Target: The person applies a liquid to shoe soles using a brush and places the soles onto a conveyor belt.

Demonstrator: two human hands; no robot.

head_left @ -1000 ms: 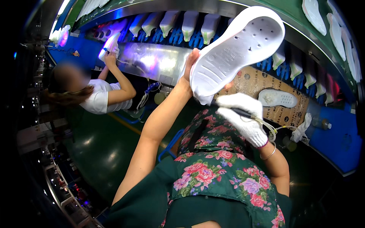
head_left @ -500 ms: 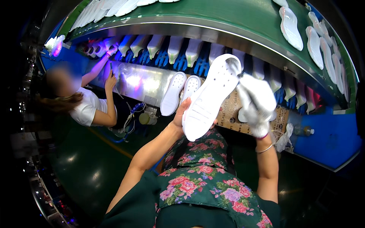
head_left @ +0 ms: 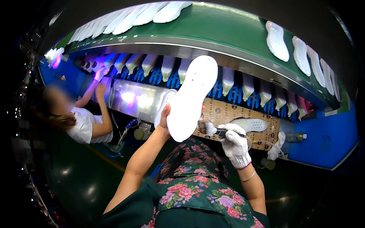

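My bare left hand (head_left: 164,117) grips a white shoe sole (head_left: 193,95) by its lower part, holding it up with its broad end away from me. A few small holes show in its upper half. My right hand (head_left: 235,146), in a white knitted glove, is closed around a brush (head_left: 208,128) with a dark handle and pale bristles. The bristles are to the right of the sole's lower end, apart from it. Partly hidden behind the held sole is another white sole (head_left: 163,106). A greyish-white sole with holes (head_left: 253,124) lies beyond my right hand on brown printed cardboard (head_left: 228,110).
White shoe uppers on lasts (head_left: 167,68) hang in a row beneath a green conveyor (head_left: 228,26) carrying several soles. A co-worker in a white shirt (head_left: 85,127) reaches under it at the left. A bottle (head_left: 296,136) and white cloth (head_left: 277,146) are at the right.
My right hand has come down and left, away from the sole's upper edge, and the brush shows clearly. The held sole has shifted left. The co-worker's nearer hand has moved toward the uppers.
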